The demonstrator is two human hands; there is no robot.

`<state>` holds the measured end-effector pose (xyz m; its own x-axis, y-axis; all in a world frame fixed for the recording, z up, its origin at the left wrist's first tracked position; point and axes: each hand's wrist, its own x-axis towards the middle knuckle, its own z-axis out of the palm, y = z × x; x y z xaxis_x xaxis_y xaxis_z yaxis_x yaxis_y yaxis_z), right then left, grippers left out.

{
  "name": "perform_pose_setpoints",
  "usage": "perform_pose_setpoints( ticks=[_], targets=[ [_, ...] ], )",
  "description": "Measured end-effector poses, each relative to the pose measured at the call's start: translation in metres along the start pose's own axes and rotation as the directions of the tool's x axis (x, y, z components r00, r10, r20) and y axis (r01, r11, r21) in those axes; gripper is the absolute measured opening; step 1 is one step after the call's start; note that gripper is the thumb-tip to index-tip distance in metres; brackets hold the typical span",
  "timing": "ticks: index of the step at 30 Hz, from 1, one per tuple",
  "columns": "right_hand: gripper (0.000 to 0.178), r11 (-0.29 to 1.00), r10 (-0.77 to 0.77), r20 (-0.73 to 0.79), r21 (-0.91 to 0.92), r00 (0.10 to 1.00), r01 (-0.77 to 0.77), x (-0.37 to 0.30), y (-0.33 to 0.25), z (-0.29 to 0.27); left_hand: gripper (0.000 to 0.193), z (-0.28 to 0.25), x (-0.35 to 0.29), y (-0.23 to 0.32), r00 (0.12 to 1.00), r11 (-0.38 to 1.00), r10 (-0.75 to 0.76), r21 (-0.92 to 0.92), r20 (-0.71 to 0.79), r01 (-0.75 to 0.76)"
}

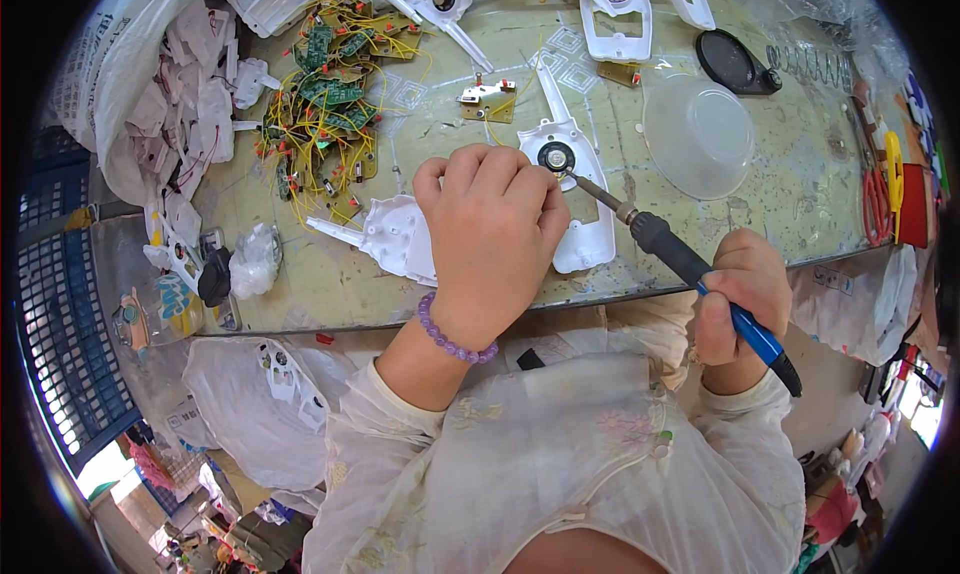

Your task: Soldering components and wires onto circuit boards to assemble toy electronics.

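Note:
My right hand (740, 299) grips a soldering iron (665, 246) with a black and blue handle. The iron slants up to the left, its tip at the edge of a small round black speaker (556, 157). That speaker sits in a white plastic shell (590, 249) with a long thin arm, lying on the bench. Over the shell's left side, my left hand (495, 214) is closed with its fingers bent down by the speaker; what they pinch is hidden beneath them. A second white shell half (390, 236) lies partly under this hand. Beyond it rests a small circuit board (488, 102) with a yellow wire.
A heap of circuit boards with yellow wires (335, 94) lies left, beside a white sack of plastic parts (190, 104). More white shells (615, 34) lie at the back. Rightward are a translucent bowl (698, 134), a black oval part (735, 62), a spring (810, 64) and red-handled scissors (876, 199).

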<state>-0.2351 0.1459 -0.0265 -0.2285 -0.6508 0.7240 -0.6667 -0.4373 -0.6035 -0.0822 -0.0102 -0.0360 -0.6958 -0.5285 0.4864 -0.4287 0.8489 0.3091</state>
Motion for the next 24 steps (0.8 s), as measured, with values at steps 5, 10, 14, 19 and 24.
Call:
perform_pose_setpoints(
  ticks=[5, 10, 14, 19, 24],
  targets=[
    [0.014, 0.999, 0.024, -0.128, -0.024, 0.992, -0.027, -0.023, -0.001, -0.002, 0.010, 0.001, 0.001, 0.000, 1.000, 1.000, 0.002, -0.004, -0.003, -0.002],
    [0.014, 0.986, -0.051, -0.398, -0.164, 0.916, -0.016, -0.043, 0.004, -0.022, 0.010, 0.001, 0.003, 0.002, 1.000, 1.000, 0.000, -0.008, -0.001, 0.000],
    [0.013, 0.862, -0.140, -0.674, -0.444, 0.725, -0.245, -0.027, -0.003, -0.052, 0.009, -0.005, 0.004, 0.004, 1.000, 1.000, 0.000, -0.005, 0.010, 0.000],
    [0.020, 0.995, 0.069, -0.879, 0.029, 0.472, -0.092, 0.020, 0.004, -0.148, 0.016, -0.027, -0.002, 0.002, 0.999, 0.994, -0.035, -0.108, 0.010, 0.036],
    [0.015, 0.869, 0.261, -0.852, 0.002, 0.454, -0.495, 0.068, 0.029, -0.200, 0.013, -0.048, -0.010, -0.004, 0.997, 0.971, -0.078, -0.230, -0.028, 0.069]
  ],
)
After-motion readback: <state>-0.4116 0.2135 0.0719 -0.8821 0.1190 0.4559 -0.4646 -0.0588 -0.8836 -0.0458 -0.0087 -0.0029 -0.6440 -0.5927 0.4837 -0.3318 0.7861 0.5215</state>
